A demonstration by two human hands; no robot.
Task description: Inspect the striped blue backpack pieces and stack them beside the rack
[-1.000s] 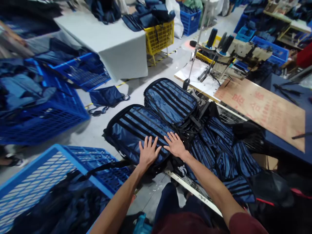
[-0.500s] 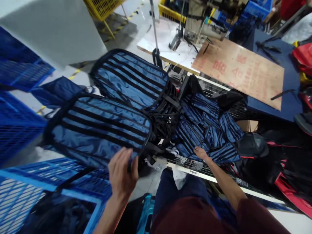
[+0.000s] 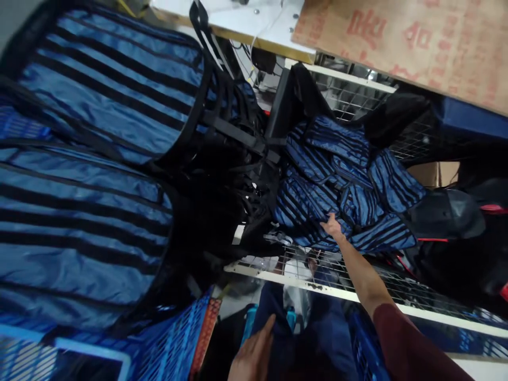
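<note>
My right hand [image 3: 332,226] reaches into a pile of blue-and-black striped fabric pieces [image 3: 309,198] on a wire-mesh rack. Its fingers look apart and touch or hover just over the near pieces; I cannot tell which. Low in the view, my left hand [image 3: 254,352] is held in front of my legs with fingers stretched out, holding nothing. To the left lie two large blue bags with black stripes, a far one [image 3: 115,79] and a near one [image 3: 79,227]. Black straps [image 3: 242,143] hang in a tangle between the bags and the pile.
The rack's white front rail [image 3: 317,287] runs before my legs. Blue plastic crates [image 3: 174,338] stand at lower left. A printed cardboard sheet [image 3: 416,47] lies beyond the rack, beside a white tabletop [image 3: 246,24]. Black items and a small carton [image 3: 436,173] are at right.
My left hand has come away from the near bag and moved down and right. My right hand has shifted slightly forward over the pile. The view has moved closer to the rack.
</note>
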